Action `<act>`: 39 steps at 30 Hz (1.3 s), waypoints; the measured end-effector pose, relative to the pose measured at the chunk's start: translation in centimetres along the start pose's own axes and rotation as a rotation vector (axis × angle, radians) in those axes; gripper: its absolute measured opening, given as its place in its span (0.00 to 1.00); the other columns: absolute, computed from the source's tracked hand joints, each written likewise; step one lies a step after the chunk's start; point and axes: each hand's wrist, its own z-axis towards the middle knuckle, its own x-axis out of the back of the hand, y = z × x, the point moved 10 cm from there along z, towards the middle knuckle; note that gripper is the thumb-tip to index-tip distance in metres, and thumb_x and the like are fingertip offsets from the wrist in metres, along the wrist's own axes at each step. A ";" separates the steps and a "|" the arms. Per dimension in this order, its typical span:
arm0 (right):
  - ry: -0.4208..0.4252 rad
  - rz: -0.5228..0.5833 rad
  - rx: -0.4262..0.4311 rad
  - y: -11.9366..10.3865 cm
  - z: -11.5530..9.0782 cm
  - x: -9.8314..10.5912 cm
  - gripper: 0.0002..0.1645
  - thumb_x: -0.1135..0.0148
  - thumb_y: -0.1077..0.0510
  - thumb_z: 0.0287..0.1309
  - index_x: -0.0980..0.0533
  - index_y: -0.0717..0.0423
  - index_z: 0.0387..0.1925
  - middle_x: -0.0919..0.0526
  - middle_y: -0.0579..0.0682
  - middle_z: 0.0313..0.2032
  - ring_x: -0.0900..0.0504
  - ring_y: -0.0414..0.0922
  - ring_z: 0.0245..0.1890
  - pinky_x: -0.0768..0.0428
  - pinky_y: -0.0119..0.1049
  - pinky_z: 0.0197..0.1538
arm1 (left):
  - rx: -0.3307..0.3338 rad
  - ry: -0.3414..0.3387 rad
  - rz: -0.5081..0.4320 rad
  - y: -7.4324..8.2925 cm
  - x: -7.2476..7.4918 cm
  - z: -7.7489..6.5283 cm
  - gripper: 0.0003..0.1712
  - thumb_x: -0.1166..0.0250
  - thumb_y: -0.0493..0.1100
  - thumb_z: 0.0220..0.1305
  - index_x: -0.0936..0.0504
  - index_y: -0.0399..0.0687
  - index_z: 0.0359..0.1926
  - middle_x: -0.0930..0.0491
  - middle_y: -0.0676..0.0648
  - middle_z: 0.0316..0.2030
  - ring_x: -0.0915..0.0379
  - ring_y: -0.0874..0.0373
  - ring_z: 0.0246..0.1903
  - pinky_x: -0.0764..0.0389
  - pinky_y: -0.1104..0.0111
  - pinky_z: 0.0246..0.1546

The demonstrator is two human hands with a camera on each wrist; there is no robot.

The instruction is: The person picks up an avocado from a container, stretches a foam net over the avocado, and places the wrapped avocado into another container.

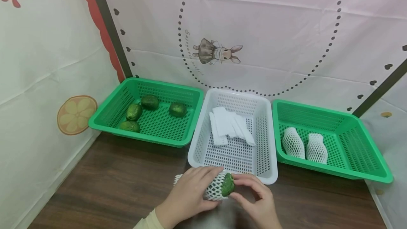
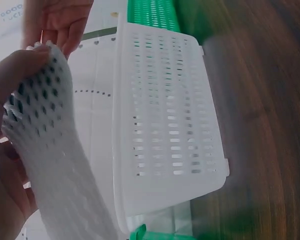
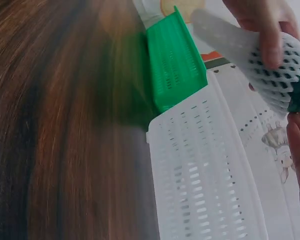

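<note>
My left hand (image 1: 187, 194) grips an avocado (image 1: 228, 185) inside a white foam net sleeve (image 1: 215, 189), just in front of the white basket (image 1: 193, 150). The avocado's dark green right end shows bare, and the sleeve covers the rest. At that bare end, my right hand (image 1: 257, 198) pinches the avocado between thumb and fingers. In the left wrist view, the long loose part of the sleeve (image 2: 65, 175) hangs past the left hand. The right wrist view shows the left thumb pressing on the netting (image 3: 275, 75).
Several bare avocados (image 1: 134, 111) lie in the green basket (image 1: 162, 140) on the left. Flat white foam sleeves (image 1: 227, 123) lie in the white basket. Two net-wrapped avocados (image 1: 293, 143) sit in the right green basket (image 1: 370, 151). A printed cloth (image 1: 270, 38) stands behind the baskets.
</note>
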 end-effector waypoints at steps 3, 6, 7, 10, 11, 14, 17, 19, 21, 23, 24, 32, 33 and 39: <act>0.006 0.081 0.035 -0.2 0.0 0.0 0.20 0.43 0.82 0.32 0.26 0.69 0.34 0.27 0.65 0.37 0.28 0.53 0.40 0.28 0.33 0.41 | -0.015 -0.002 0.027 0.2 0.0 0.3 0.45 0.34 0.58 0.35 0.38 0.47 0.56 0.31 0.51 0.45 0.35 0.59 0.43 0.34 0.65 0.42; 0.016 0.110 0.057 -0.1 -0.1 -0.3 0.19 0.44 0.83 0.31 0.25 0.69 0.32 0.27 0.65 0.36 0.28 0.53 0.39 0.27 0.33 0.39 | -0.029 -0.011 0.038 0.3 -0.2 0.5 0.45 0.34 0.58 0.35 0.38 0.48 0.56 0.31 0.51 0.44 0.35 0.59 0.43 0.34 0.64 0.42; 0.028 0.119 0.067 0.1 -0.2 -0.4 0.20 0.43 0.84 0.30 0.24 0.69 0.31 0.27 0.65 0.35 0.28 0.53 0.38 0.27 0.33 0.39 | -0.043 -0.008 0.046 0.5 -0.3 0.6 0.45 0.33 0.57 0.35 0.37 0.47 0.56 0.31 0.51 0.44 0.35 0.59 0.43 0.34 0.64 0.41; 0.081 0.115 0.034 1.3 -0.8 -0.5 0.18 0.41 0.82 0.29 0.24 0.67 0.29 0.27 0.63 0.34 0.27 0.50 0.37 0.27 0.31 0.39 | -0.091 -0.002 0.083 1.3 -0.7 1.0 0.44 0.34 0.56 0.34 0.36 0.48 0.56 0.30 0.51 0.42 0.36 0.58 0.42 0.35 0.64 0.40; 0.100 0.107 0.007 1.9 -1.0 -0.5 0.18 0.40 0.81 0.29 0.24 0.66 0.28 0.26 0.62 0.34 0.27 0.49 0.37 0.27 0.31 0.39 | -0.111 0.006 0.097 1.7 -0.7 1.2 0.44 0.33 0.56 0.33 0.36 0.48 0.56 0.30 0.52 0.41 0.35 0.58 0.41 0.35 0.64 0.40; 0.165 0.048 -0.140 3.9 -1.7 -0.4 0.13 0.37 0.74 0.32 0.23 0.62 0.26 0.25 0.56 0.33 0.26 0.46 0.36 0.27 0.31 0.39 | -0.152 0.016 0.131 2.6 -1.1 1.6 0.46 0.34 0.53 0.32 0.38 0.48 0.57 0.29 0.53 0.38 0.35 0.59 0.38 0.36 0.65 0.39; 0.200 0.002 -0.309 5.4 -2.3 -0.3 0.08 0.34 0.67 0.34 0.22 0.59 0.24 0.23 0.52 0.32 0.26 0.45 0.36 0.27 0.32 0.38 | -0.164 0.014 0.141 3.0 -1.4 1.7 0.50 0.35 0.51 0.30 0.43 0.46 0.60 0.29 0.55 0.37 0.35 0.60 0.35 0.35 0.67 0.38; 0.206 -0.013 -0.372 5.9 -2.5 -0.3 0.07 0.34 0.64 0.34 0.22 0.57 0.23 0.23 0.50 0.31 0.25 0.45 0.35 0.27 0.33 0.39 | -0.167 0.012 0.145 3.2 -1.6 1.8 0.52 0.34 0.50 0.29 0.45 0.45 0.60 0.28 0.55 0.36 0.34 0.60 0.34 0.35 0.67 0.37; 0.210 -0.011 -0.390 6.0 -2.6 -0.2 0.07 0.34 0.64 0.34 0.22 0.58 0.23 0.23 0.50 0.30 0.25 0.46 0.35 0.27 0.35 0.39 | -0.169 0.012 0.144 3.3 -1.7 1.9 0.54 0.33 0.50 0.28 0.47 0.43 0.61 0.28 0.55 0.35 0.34 0.60 0.33 0.35 0.67 0.36; 0.220 -0.008 -0.393 6.0 -2.5 -0.1 0.07 0.34 0.64 0.34 0.22 0.58 0.23 0.22 0.51 0.30 0.25 0.46 0.34 0.26 0.35 0.38 | -0.174 0.016 0.138 3.5 -1.8 2.1 0.55 0.33 0.50 0.28 0.47 0.42 0.61 0.27 0.54 0.34 0.34 0.60 0.32 0.35 0.67 0.35; 0.225 -0.003 -0.394 6.0 -2.5 -0.1 0.07 0.34 0.64 0.34 0.22 0.58 0.23 0.22 0.51 0.29 0.25 0.46 0.34 0.26 0.36 0.37 | -0.176 0.016 0.136 3.5 -1.8 2.1 0.55 0.33 0.50 0.28 0.48 0.42 0.61 0.27 0.54 0.34 0.34 0.60 0.31 0.35 0.67 0.35; 0.238 -0.012 -0.453 6.9 -2.9 0.4 0.07 0.34 0.63 0.34 0.22 0.57 0.22 0.22 0.49 0.29 0.24 0.44 0.32 0.25 0.36 0.35 | -0.156 -0.052 0.153 3.9 -2.5 2.6 0.59 0.31 0.49 0.29 0.54 0.44 0.62 0.28 0.56 0.35 0.35 0.60 0.30 0.36 0.68 0.33; 0.237 -0.015 -0.446 6.8 -2.9 0.5 0.06 0.34 0.64 0.34 0.23 0.57 0.22 0.22 0.49 0.29 0.24 0.44 0.32 0.25 0.36 0.35 | -0.152 -0.060 0.153 3.9 -2.6 2.6 0.59 0.31 0.49 0.29 0.55 0.44 0.63 0.28 0.56 0.35 0.35 0.61 0.30 0.37 0.68 0.32; 0.149 0.075 -0.203 6.9 -3.1 1.6 0.08 0.43 0.73 0.42 0.27 0.65 0.30 0.23 0.56 0.28 0.23 0.47 0.27 0.24 0.37 0.28 | -0.172 -0.078 0.166 4.1 -2.7 2.5 0.60 0.31 0.51 0.30 0.56 0.44 0.63 0.28 0.56 0.35 0.35 0.61 0.32 0.36 0.68 0.33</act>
